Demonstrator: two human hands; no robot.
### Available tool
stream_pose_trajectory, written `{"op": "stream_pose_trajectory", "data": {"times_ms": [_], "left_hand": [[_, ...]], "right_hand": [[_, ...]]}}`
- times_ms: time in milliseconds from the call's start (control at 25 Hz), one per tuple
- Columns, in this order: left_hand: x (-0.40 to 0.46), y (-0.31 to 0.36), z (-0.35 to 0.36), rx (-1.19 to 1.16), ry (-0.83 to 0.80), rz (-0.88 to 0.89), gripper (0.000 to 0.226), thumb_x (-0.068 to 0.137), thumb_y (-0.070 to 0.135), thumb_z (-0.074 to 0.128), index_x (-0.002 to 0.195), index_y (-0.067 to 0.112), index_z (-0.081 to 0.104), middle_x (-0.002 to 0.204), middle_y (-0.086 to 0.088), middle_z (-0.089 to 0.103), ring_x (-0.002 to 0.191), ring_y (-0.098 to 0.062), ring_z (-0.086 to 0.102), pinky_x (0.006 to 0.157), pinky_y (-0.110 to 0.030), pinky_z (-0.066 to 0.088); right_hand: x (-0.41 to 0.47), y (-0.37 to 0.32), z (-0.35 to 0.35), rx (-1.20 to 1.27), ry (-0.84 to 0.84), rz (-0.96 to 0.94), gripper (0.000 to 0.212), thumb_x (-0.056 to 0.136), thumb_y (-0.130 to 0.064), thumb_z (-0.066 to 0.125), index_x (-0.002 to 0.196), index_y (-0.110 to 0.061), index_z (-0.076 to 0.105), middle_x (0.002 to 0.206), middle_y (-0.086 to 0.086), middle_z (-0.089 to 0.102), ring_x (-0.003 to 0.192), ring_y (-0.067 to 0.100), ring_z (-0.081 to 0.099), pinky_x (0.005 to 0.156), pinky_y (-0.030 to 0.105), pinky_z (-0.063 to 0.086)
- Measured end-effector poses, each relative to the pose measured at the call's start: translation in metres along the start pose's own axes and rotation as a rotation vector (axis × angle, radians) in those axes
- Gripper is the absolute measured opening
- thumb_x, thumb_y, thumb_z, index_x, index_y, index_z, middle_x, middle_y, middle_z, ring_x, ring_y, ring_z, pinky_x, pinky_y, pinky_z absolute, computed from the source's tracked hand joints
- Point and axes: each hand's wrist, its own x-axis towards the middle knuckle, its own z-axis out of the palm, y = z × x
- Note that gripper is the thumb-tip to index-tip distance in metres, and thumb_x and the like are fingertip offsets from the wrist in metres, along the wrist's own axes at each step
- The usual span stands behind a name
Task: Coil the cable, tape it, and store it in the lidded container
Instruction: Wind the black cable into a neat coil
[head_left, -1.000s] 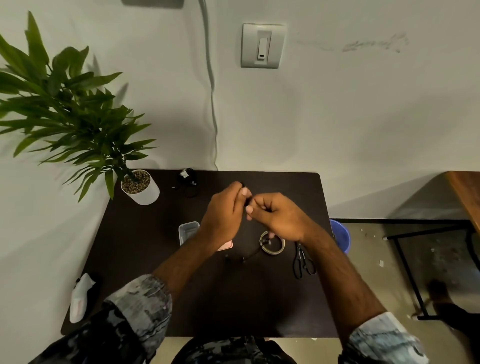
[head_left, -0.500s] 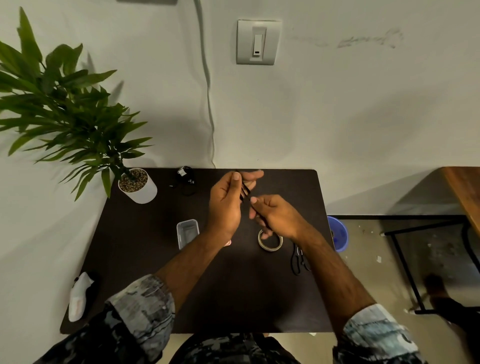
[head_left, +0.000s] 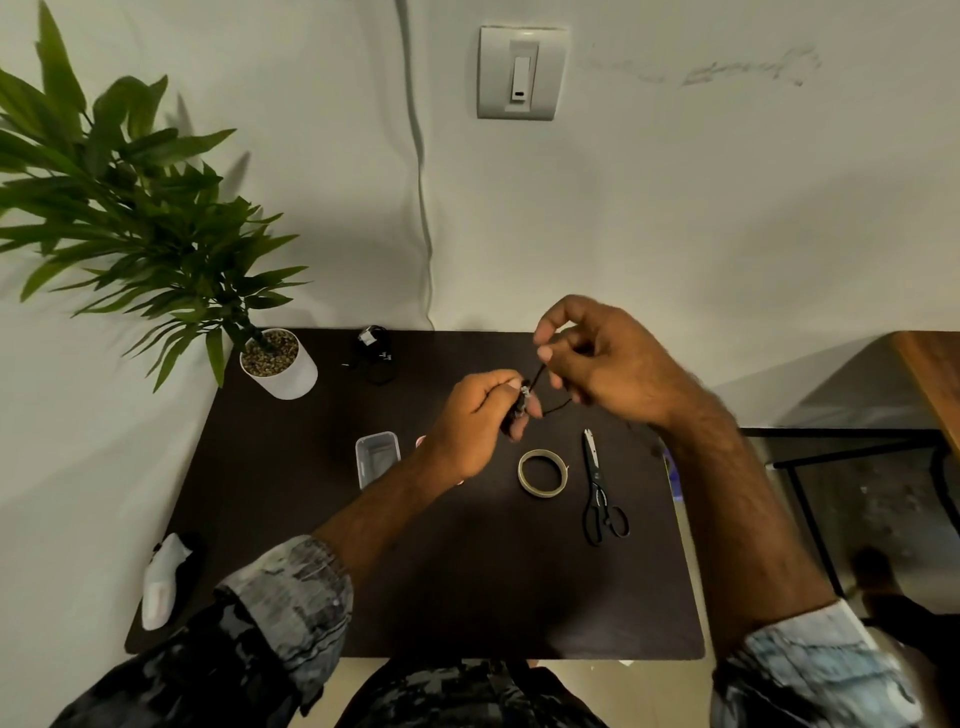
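Note:
Above the middle of the dark table (head_left: 467, 582), my left hand (head_left: 475, 423) is closed around a small bundle of thin black cable (head_left: 521, 402). A loose strand runs up and right from it into my right hand (head_left: 605, 358), which pinches the strand between thumb and fingers. A roll of pale tape (head_left: 541, 473) lies flat on the table just below my hands. The small clear container (head_left: 377, 457) sits open to the left of my left wrist, and a sliver of its pink lid (head_left: 420, 441) shows beside it, mostly hidden by my arm.
Black scissors (head_left: 597, 499) lie right of the tape. A potted plant (head_left: 278, 364) stands at the far left corner, another black cable bundle (head_left: 375, 353) near the far edge, a white object (head_left: 161, 582) at the near left edge. A wooden surface (head_left: 930, 374) is off right.
My left hand has dropped lower with the cable bundle. My right hand has lifted up and to the right, drawing a strand out; tape and scissors are now uncovered.

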Motion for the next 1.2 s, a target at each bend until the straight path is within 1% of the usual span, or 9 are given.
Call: {"op": "stream_pose_trajectory", "data": {"times_ms": [160, 320, 400, 480, 560, 680, 840, 1040, 1200], "left_hand": [[0.005, 0.020, 0.008, -0.439, -0.070, -0.056, 0.041, 0.098, 0.021, 0.033, 0.069, 0.012, 0.060, 0.049, 0.000, 0.038, 0.046, -0.016, 0.038, 0.053, -0.032, 0.035], [0.020, 0.031, 0.001, -0.780, 0.023, -0.009, 0.048, 0.109, 0.035, 0.032, 0.094, 0.009, 0.069, 0.074, -0.008, 0.067, 0.068, -0.021, 0.063, 0.074, -0.035, 0.049], [0.027, 0.028, -0.007, -0.683, 0.108, 0.008, 0.040, 0.112, 0.027, 0.034, 0.115, 0.005, 0.067, 0.108, -0.018, 0.075, 0.099, -0.030, 0.074, 0.094, -0.039, 0.057], [0.031, 0.022, -0.013, -0.372, 0.206, 0.016, 0.035, 0.112, 0.019, 0.036, 0.125, 0.002, 0.064, 0.120, -0.020, 0.073, 0.113, -0.030, 0.073, 0.102, -0.041, 0.056], [0.029, 0.016, -0.015, -0.015, 0.229, 0.060, 0.031, 0.111, 0.019, 0.040, 0.119, 0.009, 0.068, 0.107, -0.005, 0.078, 0.101, -0.019, 0.076, 0.091, -0.036, 0.060], [0.017, 0.012, -0.011, 0.243, 0.109, 0.092, 0.037, 0.111, 0.022, 0.041, 0.081, 0.027, 0.063, 0.066, 0.012, 0.065, 0.062, -0.006, 0.061, 0.066, -0.028, 0.047], [0.009, 0.019, 0.000, -0.036, -0.030, -0.045, 0.057, 0.110, 0.034, 0.030, 0.070, 0.011, 0.064, 0.050, 0.002, 0.045, 0.047, -0.016, 0.041, 0.053, -0.034, 0.035], [0.014, 0.028, 0.001, -0.409, -0.052, -0.086, 0.053, 0.105, 0.034, 0.036, 0.060, 0.013, 0.054, 0.043, 0.004, 0.030, 0.038, -0.012, 0.029, 0.048, -0.029, 0.029], [0.016, 0.029, -0.001, -0.802, -0.060, -0.155, 0.058, 0.106, 0.039, 0.031, 0.056, 0.019, 0.050, 0.039, 0.009, 0.032, 0.033, -0.006, 0.030, 0.046, -0.028, 0.023]], "right_hand": [[0.016, 0.036, 0.016, 0.190, 0.243, 0.023, 0.010, 0.102, -0.024, 0.066, 0.097, -0.015, 0.063, 0.064, 0.002, 0.065, 0.050, 0.014, 0.052, 0.045, 0.024, 0.044], [0.010, 0.056, 0.060, 0.226, 0.145, 0.133, 0.040, 0.106, -0.040, 0.052, 0.078, -0.014, 0.063, 0.058, 0.001, 0.052, 0.044, 0.013, 0.044, 0.047, 0.031, 0.039], [0.001, 0.046, 0.068, 0.144, 0.086, 0.141, 0.040, 0.108, -0.039, 0.048, 0.076, -0.020, 0.063, 0.060, 0.001, 0.052, 0.045, 0.014, 0.049, 0.045, 0.034, 0.047], [-0.007, 0.028, 0.063, -0.093, 0.005, 0.077, 0.033, 0.108, -0.035, 0.049, 0.084, -0.021, 0.065, 0.065, -0.005, 0.059, 0.051, 0.010, 0.055, 0.054, 0.040, 0.054], [-0.011, 0.009, 0.050, -0.325, -0.073, -0.001, 0.022, 0.106, -0.030, 0.053, 0.090, -0.020, 0.064, 0.072, -0.009, 0.062, 0.060, 0.008, 0.058, 0.065, 0.039, 0.054], [-0.011, -0.015, 0.025, -0.505, -0.033, -0.094, 0.017, 0.103, -0.030, 0.059, 0.088, -0.024, 0.065, 0.081, -0.007, 0.069, 0.074, 0.010, 0.064, 0.068, 0.028, 0.052], [-0.005, -0.016, 0.001, -0.435, 0.121, -0.179, 0.003, 0.096, -0.024, 0.073, 0.093, -0.022, 0.071, 0.089, -0.007, 0.068, 0.082, 0.006, 0.063, 0.072, 0.019, 0.049], [0.000, 0.011, 0.005, -0.049, 0.240, -0.094, 0.008, 0.098, -0.021, 0.072, 0.094, -0.016, 0.077, 0.069, -0.021, 0.068, 0.063, -0.001, 0.062, 0.062, 0.010, 0.045], [-0.004, 0.021, 0.030, 0.206, 0.307, -0.146, 0.016, 0.100, -0.012, 0.069, 0.109, -0.007, 0.081, 0.077, -0.005, 0.073, 0.055, 0.007, 0.061, 0.052, 0.022, 0.050]]}}
